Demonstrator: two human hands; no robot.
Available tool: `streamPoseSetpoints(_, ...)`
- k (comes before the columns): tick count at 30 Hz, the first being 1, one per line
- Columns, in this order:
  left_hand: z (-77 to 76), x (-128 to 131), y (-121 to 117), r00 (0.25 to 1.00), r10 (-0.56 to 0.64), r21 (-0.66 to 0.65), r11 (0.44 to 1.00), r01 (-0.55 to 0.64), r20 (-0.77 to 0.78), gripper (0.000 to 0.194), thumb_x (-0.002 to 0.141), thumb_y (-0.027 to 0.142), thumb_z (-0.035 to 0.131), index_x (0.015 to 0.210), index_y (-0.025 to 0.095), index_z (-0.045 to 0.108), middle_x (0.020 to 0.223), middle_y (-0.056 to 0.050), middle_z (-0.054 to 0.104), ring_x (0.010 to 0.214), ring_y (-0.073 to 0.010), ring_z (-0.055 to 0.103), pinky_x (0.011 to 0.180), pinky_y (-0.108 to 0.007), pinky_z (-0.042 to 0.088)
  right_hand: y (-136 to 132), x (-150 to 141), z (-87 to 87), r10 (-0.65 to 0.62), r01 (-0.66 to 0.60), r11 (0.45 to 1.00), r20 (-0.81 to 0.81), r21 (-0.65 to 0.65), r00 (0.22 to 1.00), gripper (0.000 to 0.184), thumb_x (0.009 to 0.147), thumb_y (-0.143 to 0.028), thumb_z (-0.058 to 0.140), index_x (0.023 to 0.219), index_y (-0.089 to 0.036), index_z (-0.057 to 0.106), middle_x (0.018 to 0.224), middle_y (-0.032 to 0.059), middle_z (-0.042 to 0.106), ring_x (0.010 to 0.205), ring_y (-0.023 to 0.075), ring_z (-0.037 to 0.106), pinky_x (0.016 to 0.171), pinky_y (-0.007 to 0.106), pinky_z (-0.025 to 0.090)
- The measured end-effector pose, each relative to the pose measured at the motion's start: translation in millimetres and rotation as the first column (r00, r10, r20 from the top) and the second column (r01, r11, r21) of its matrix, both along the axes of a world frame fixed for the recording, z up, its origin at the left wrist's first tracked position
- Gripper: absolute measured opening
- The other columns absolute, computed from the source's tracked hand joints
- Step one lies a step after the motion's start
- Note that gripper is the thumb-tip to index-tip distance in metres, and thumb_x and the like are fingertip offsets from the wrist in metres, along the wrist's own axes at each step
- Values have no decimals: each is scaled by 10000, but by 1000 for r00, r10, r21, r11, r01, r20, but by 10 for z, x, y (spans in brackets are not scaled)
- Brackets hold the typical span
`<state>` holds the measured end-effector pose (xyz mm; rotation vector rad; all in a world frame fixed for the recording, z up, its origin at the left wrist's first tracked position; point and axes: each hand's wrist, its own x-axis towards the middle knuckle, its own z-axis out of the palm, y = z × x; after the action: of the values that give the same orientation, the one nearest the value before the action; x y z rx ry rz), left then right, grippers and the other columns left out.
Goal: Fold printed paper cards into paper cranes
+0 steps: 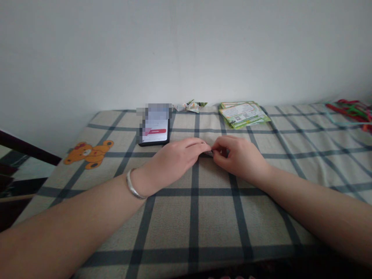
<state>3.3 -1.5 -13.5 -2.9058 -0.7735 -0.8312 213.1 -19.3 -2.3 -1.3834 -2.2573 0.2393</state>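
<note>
Right hand point(242, 155), fingertips pinched narrow, holds a small, mostly hidden dark-and-light piece point(209, 153) at mid-frame; whether the left hand point(174, 157) grips or merely covers it, I can't tell. Handling looks unfinished, amount left unclear.

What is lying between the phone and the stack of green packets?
A crumpled wrapper lies between the phone and the green packets, close to the wall, as the head view shows.

Small dark, pale-flecked piece point(208, 153), mostly hidden, between left hand point(181, 158) and right hand point(242, 157).
</note>
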Motion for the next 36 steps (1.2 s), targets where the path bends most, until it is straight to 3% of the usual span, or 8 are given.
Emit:
streamPoseSetpoints(9, 23, 2, -11, 999, -39, -4, 999, 40, 9, 236, 910, 79, 516, 1111, 145, 619, 1135, -60, 652, 1049, -142, 636, 955, -260, 525, -7, -4, 21, -96, 95, 992, 0, -78, 995, 85, 784, -237, 568, 781, -202, 645, 712, -1, 652, 627, 135, 554, 564, 260, 358)
streamPoseSetpoints(18, -37, -13, 38, 998, 9, -114, 993, -2, 56, 142, 940, 181, 536, 1065, 174, 603, 1116, -26, 655, 1078, -129, 611, 980, -251, 493, -1, 30, -58, 17, -40, 991, -179, -129, 984, 179, 777, -221, 606, 946, -236, 663, 704, -42, 673, 624, 111, 608, 566, 230, 411)
streamPoseSetpoints(25, -22, 4, 33, 995, 48, -184, 982, -32, 82, 117, 912, 170, 579, 1028, 188, 588, 1085, -20, 666, 1049, -146, 628, 950, -290, 508, 25, 12, -85, 22, -71, 979, -246, -193, 969, 161, 810, -268, 617, 964, -239, 656, 761, -33, 709, 674, 122, 657, 586, 237, 459)
streamPoseSetpoints(30, -35, 42, -14, 959, 170, -400, 914, -67, 228, 337, 856, 177, 662, 1142, 218, 487, 1058, -11, 682, 974, -145, 685, 871, -288, 554, 29, 3, -84, 26, -89, 973, -283, -215, 959, 159, 808, -253, 622, 963, -228, 647, 752, -29, 712, 666, 123, 664, 587, 239, 477)
streamPoseSetpoints(36, -52, 71, -23, 938, 193, -497, 868, -26, 289, 339, 842, 176, 671, 1117, 242, 485, 1065, 12, 690, 1024, -139, 680, 922, -292, 542, 37, 10, -90, 30, -110, 965, -315, -239, 949, 151, 831, -305, 628, 957, -221, 633, 787, -17, 732, 708, 138, 688, 619, 253, 500)
